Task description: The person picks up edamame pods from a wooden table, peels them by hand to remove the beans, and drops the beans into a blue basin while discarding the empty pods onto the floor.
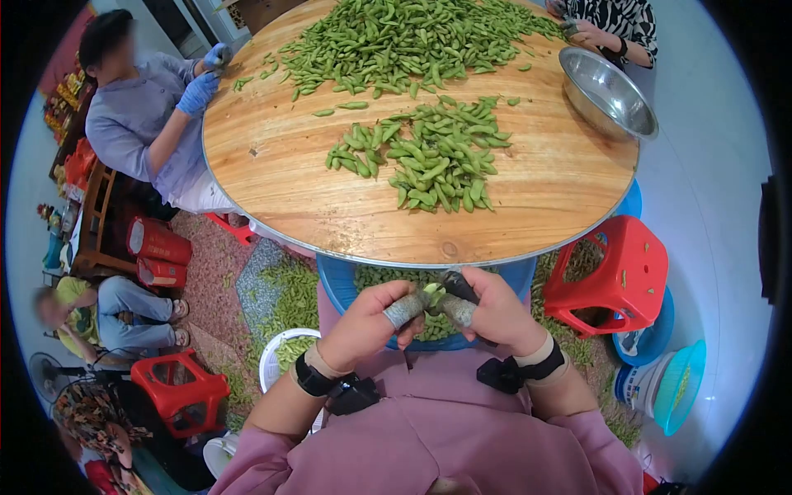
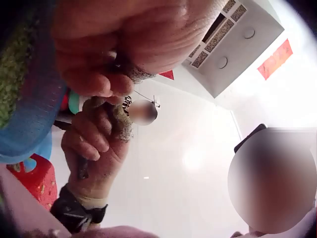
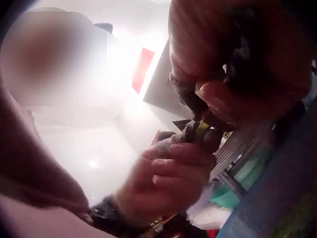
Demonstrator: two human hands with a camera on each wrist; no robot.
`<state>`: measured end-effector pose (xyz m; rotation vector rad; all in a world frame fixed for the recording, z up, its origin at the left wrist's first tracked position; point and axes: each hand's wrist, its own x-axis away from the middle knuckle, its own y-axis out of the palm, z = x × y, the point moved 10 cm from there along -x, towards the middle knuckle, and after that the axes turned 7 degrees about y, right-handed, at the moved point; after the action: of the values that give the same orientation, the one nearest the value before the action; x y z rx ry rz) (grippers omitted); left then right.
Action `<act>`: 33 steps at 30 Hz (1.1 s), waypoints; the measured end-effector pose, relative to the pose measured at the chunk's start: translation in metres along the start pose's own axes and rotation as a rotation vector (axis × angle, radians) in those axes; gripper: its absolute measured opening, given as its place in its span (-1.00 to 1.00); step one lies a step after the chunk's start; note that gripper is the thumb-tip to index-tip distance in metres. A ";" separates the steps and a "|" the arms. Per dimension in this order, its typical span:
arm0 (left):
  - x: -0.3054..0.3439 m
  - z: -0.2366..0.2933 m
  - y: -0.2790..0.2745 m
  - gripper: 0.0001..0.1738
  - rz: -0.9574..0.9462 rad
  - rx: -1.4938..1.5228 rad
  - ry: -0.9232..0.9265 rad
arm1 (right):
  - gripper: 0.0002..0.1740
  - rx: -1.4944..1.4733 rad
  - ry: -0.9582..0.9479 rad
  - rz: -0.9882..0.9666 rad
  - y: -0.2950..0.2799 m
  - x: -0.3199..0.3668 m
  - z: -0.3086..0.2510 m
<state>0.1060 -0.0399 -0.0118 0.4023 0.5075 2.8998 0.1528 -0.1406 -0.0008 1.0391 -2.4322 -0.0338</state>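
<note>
A green pod (image 1: 432, 292) is held between both hands over the blue basin (image 1: 334, 285) at the table's near edge. The left hand (image 1: 375, 320), its thumb wrapped in grey cloth, pinches the pod from the left. From the other side the right hand (image 1: 499, 313) pinches it, thumb also wrapped and a dark cover on a finger. In the right wrist view a bit of the pod (image 3: 203, 126) shows between the fingertips; the left wrist view hides it behind curled fingers. Loose pods (image 1: 437, 157) lie on the wooden table (image 1: 289, 190).
A large pod heap (image 1: 396, 41) and a metal bowl (image 1: 606, 92) are on the table. Another person in blue gloves (image 1: 198, 92) sits at left; others are at upper right and lower left. Red stools (image 1: 615, 272), a white bucket (image 1: 268, 363) and scattered pods surround the basin.
</note>
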 end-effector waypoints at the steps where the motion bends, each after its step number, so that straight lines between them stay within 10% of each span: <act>1: 0.000 0.003 0.000 -0.85 -0.004 -0.100 0.022 | -0.78 0.120 0.002 0.035 -0.002 0.001 -0.002; 4: 0.003 0.002 -0.003 -0.88 0.019 -0.253 0.032 | -0.76 0.349 -0.414 0.250 -0.010 0.006 -0.021; 14: 0.010 0.011 -0.017 -0.81 0.099 -0.683 0.079 | -0.76 0.967 -0.526 0.422 0.005 0.012 -0.027; 20: 0.007 0.019 -0.006 -0.83 0.006 -0.906 0.199 | -0.80 0.674 -0.480 0.350 -0.004 0.012 -0.035; 23: 0.012 0.042 0.004 -0.88 0.004 -0.931 0.455 | -0.82 0.146 0.014 0.035 -0.001 -0.007 0.004; 25: 0.012 0.006 0.006 -0.86 -0.134 -0.201 -0.019 | -0.86 -0.067 0.014 -0.156 0.011 -0.007 0.009; 28: 0.017 -0.016 0.021 -0.81 -0.200 0.557 -0.112 | -0.90 -0.194 -0.073 -0.216 0.018 -0.007 0.006; 33: 0.011 -0.033 0.023 -0.75 -0.211 0.676 -0.147 | -0.91 -0.202 -0.059 -0.180 0.012 -0.005 0.010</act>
<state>0.0832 -0.0694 -0.0306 0.5948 1.4061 2.4017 0.1433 -0.1305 -0.0097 1.1738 -2.3212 -0.3671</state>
